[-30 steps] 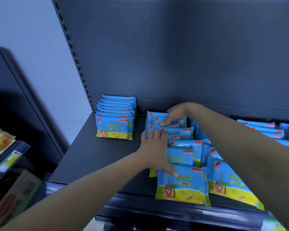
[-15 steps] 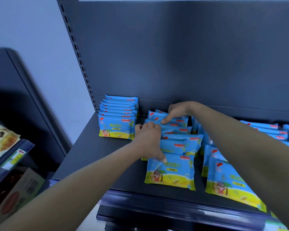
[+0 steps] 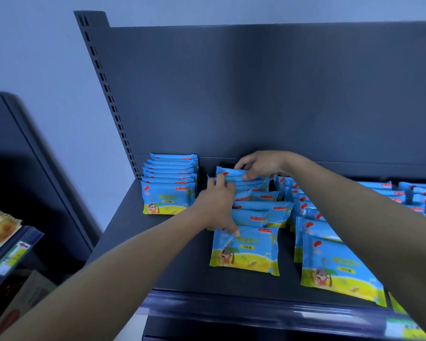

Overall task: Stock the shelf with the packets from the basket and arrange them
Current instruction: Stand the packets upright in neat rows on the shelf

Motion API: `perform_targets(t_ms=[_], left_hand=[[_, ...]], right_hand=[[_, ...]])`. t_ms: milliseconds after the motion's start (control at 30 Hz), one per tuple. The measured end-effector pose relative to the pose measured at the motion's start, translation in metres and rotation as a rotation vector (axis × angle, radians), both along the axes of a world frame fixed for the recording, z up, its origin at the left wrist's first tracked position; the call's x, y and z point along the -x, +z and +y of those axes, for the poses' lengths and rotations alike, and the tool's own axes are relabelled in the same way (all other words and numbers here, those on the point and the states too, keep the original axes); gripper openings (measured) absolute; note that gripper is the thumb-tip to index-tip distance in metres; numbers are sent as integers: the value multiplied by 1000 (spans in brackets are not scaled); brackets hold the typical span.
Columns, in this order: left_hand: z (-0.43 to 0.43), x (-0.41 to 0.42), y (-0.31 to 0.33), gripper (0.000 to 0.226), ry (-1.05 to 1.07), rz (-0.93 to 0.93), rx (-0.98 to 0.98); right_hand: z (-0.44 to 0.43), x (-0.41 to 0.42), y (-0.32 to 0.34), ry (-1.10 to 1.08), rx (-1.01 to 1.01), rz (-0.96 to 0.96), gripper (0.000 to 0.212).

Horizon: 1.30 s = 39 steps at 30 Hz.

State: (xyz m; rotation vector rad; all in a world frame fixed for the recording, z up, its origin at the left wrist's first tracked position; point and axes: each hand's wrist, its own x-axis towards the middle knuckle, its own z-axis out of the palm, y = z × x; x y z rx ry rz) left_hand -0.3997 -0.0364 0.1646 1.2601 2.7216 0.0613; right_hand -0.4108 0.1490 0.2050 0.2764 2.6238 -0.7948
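While the middle row of packets lies fanned front to back on the shelf, the left hand rests spread over that row's left edge, thumb tip on the front packet, fingers extended onto packets farther back. The right hand pinches the top edge of the rearmost packet of the same row. Left of this row stands a tidy upright row; right of it, further rows lean forward. Behind it rises the dark back panel.
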Motion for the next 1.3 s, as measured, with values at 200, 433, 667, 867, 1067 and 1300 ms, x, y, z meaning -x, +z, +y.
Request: perform_targets(t_ms=[200,433,667,867,1067,1300], left_hand=[[8,18,-8,73,23,159,-74],[10,37,-6,82,71,131,-142],[10,47,-12,93,93,163,-82],[10,48,-9,99,121,199,45],[12,53,0,106,85,60,55],[12,49,6,102,62,-44,-20]], right_hand=[[4,-2,-14,-143,-45,210,34],[6,-11,-22,-296,45,321,33],[13,-29,1,-312,-16,140,87],[3,-35,1,-176,-431,-135,75],[-13,-26,-9,-253,-417,34,54],[-12,-29,0,-285,-426,2,40]])
